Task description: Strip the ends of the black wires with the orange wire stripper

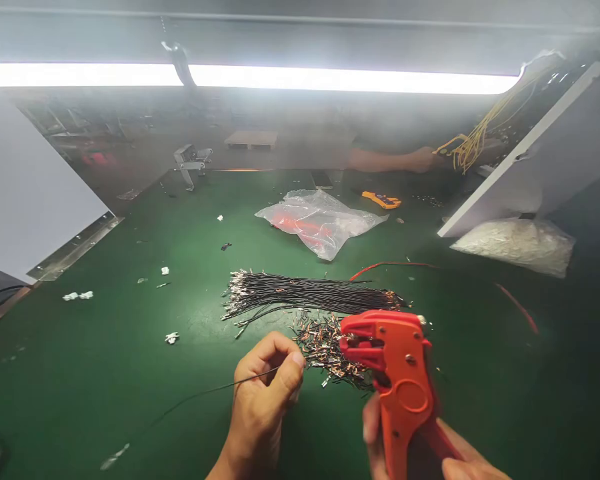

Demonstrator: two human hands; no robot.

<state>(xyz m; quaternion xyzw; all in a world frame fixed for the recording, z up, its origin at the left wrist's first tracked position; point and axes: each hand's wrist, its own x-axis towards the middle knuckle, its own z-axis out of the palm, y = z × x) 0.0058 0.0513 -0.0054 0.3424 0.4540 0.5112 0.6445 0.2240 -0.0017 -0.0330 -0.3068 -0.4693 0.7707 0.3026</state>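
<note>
Transparent plastic bag [350, 223] shows red inside; left hand [264, 397] pinches thin black wire [213, 389], right hand [473, 467] grips orange-red pistol-shaped stripper [409, 377].

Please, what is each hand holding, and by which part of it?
The left fingers pinch a thin dark wire, apparently near one end; the right hand grips a red-orange wire stripper by its handles.

No legible text

Nothing readable in frame. Orange-red wire stripper [410, 373] at 5 o'clock, yellow-orange hand tool [383, 201] at 2, filled plastic bag [520, 245] at 3: no letters, numbers or brands made out.
</note>
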